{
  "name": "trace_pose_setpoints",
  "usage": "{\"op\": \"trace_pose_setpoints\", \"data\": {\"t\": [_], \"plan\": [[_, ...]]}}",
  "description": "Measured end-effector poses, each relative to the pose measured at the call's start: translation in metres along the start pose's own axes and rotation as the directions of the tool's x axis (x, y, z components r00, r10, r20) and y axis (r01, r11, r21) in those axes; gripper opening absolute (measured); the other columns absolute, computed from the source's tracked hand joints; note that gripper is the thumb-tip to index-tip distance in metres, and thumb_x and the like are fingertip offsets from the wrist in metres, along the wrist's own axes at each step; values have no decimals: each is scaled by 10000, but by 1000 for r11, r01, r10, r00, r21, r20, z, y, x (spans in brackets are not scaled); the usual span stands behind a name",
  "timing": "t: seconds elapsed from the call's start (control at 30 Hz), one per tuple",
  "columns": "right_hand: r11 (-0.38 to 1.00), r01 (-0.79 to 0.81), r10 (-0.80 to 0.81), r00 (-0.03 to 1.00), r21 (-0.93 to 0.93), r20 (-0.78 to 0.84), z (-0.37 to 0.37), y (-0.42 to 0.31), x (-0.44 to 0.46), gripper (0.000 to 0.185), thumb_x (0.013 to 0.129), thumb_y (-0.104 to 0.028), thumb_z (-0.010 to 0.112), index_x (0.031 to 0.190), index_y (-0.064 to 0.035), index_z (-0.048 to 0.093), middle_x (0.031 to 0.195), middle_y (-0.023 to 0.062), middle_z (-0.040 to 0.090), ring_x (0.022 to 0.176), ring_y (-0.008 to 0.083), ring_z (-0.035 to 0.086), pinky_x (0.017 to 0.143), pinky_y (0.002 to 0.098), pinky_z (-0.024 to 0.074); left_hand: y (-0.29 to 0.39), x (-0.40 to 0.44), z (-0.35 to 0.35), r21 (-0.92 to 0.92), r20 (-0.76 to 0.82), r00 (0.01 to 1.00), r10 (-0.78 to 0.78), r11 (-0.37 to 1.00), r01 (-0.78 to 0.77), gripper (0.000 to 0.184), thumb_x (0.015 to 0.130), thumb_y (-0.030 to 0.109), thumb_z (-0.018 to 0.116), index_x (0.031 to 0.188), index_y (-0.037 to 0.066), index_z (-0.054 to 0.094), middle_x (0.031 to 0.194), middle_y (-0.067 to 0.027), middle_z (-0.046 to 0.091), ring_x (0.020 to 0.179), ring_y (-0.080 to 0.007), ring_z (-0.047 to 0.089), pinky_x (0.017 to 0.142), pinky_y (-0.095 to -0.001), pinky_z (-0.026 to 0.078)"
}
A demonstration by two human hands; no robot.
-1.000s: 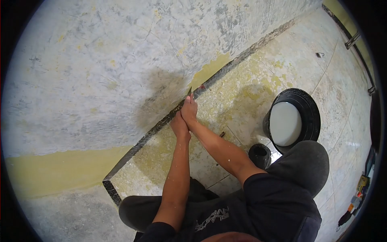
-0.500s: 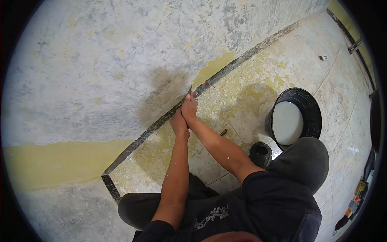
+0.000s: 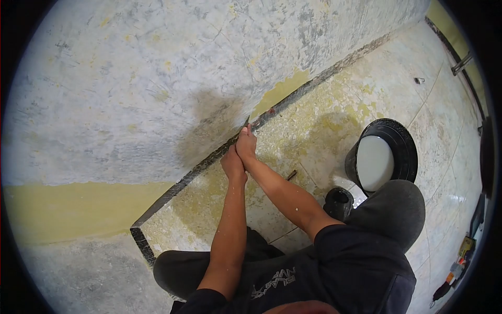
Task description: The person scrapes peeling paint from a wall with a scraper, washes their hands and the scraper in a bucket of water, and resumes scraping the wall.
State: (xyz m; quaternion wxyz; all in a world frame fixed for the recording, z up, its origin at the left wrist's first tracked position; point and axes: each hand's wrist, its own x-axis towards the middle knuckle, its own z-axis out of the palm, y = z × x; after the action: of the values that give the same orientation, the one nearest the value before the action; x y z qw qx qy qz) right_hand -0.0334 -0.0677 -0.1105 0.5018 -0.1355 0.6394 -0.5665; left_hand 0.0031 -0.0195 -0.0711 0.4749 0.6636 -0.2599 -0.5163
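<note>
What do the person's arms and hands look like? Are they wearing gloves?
No gloves: the left hand and right hand are bare. No watch or bracelet shows. The short sleeves are dark, and a pale speck shows on the right forearm.

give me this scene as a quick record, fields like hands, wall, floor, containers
right hand: gripping a thin blade at the wall's base
left hand: against the right hand, its grip hidden
wall: mostly patchy grey-white, yellow paint low down
floor: pale flakes along the dark skirting
bucket: black, pale liquid inside
small pot: black, beside the bucket, contents unclear
</note>
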Motion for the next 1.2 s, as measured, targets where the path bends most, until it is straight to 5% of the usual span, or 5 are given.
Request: {"op": "trace_pose_setpoints", "data": {"t": [0.47, 0.57, 0.87, 0.93, 1.2], "plan": [[994, 113, -113, 991, 6, -69, -1, -1, -8, 559, 960, -319, 409, 1374, 58, 398, 1173, 309, 583, 1066, 369, 588, 901, 371, 440, -3, -2, 1, -59, -25, 999, 39, 997, -40, 281, 900, 162, 518, 920, -67, 678, 885, -127, 672, 760, -182, 611, 677, -330, 467], [990, 55, -55, 998, -132, -2, -5, -2, -7, 553, 962, -314, 407, 1377, 52, 397, 1173, 302, 586, 1067, 367, 586, 907, 368, 437, -2, -2, 1, -28, -32, 999, 26, 999, -27, 279, 901, 154, 518, 920, -76, 675, 886, -126, 671, 760, -182, 615, 671, -326, 469], [999, 15, -12, 999, 51, -51, 7, -4, -4, 555, 957, -335, 389, 1425, -36, 370, 1267, 294, 528, 1154, 419, 519, 986, 427, 390, 15, 3, 2, -14, 20, 999, 29, 999, -29, 262, 890, 156, 555, 962, -80, 642, 933, -101, 656, 796, -178, 615, 682, -312, 476], [982, 37, -21, 996, 185, -88, 2, -9, 15, 554, 961, -323, 391, 1430, -29, 356, 1276, 286, 527, 1178, 391, 514, 990, 406, 389, 14, 9, 17, 48, 101, 973, 207, 976, -213, 283, 888, 168, 555, 970, -87, 649, 937, -108, 663, 816, -189, 616, 716, -313, 471], [992, 84, -78, 995, 98, -63, -4, 5, 15, 543, 969, -305, 405, 1399, 27, 378, 1237, 289, 555, 1130, 387, 553, 956, 377, 415, 6, -4, 15, 79, 16, 999, 44, 996, -46, 291, 891, 159, 532, 976, -75, 683, 961, -131, 685, 854, -195, 629, 768, -315, 471]]}}
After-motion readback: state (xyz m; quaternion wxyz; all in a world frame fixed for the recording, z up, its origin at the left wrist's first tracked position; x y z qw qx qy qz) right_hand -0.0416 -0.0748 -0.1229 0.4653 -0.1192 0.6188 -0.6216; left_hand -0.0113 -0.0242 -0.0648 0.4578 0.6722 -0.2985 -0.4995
